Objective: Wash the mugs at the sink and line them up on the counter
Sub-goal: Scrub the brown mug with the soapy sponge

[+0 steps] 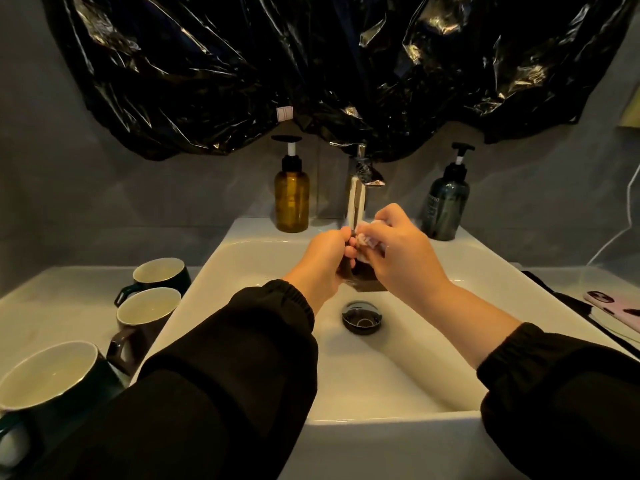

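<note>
Black plastic sheet (311, 64) is draped across the wall above. The white sink (460, 268) fills the middle, and the pale surface (52, 299) runs off to its left. Three mugs stand upright on that surface in a row along the sink's left edge, all cream inside: a dark near mug (52, 382), a brown middle mug (145, 317) and a dark green far mug (161, 275). An amber pump bottle (291, 199) and a dark pump bottle (446, 202) stand on the back ledge either side of the chrome tap (356, 199). Can't tell if water is running. Both my arms are in black sleeves, out over the basin. My left hand (325, 261) has its fingers curled round the fourth mug (365, 273), a dark one, held under the tap and above the basin. It's mostly hidden between my hands. My right hand (401, 251) pinches a pale cloth (369, 239) against the top of that mug. A chrome drain plug (362, 317) sits in the basin floor just below my hands. The corner of a pink phone (616, 306) lies at the far right.
</note>
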Tool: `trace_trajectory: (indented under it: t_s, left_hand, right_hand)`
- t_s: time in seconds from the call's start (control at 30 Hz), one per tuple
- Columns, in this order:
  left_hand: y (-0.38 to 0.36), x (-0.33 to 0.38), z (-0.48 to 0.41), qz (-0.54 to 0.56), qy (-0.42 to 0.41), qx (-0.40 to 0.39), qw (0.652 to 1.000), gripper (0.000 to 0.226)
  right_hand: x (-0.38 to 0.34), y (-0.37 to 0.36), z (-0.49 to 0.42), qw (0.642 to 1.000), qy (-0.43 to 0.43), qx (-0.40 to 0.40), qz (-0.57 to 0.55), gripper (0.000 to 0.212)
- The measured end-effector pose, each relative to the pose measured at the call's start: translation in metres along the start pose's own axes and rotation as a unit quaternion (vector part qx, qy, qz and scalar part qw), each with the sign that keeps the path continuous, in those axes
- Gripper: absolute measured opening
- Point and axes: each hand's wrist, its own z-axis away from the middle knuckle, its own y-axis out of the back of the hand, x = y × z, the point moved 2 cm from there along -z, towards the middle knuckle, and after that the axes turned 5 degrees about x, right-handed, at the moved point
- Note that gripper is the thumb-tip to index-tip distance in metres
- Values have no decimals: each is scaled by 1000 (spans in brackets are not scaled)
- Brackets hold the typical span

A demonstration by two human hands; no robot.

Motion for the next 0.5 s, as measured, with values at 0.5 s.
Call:
trace_trajectory:
  t_s: [0.5]
  left_hand:
    - [-6,5,10,-103,-71,-8,992,37]
  right_hand:
    - [2,3,-4,997,23,73,12,9]
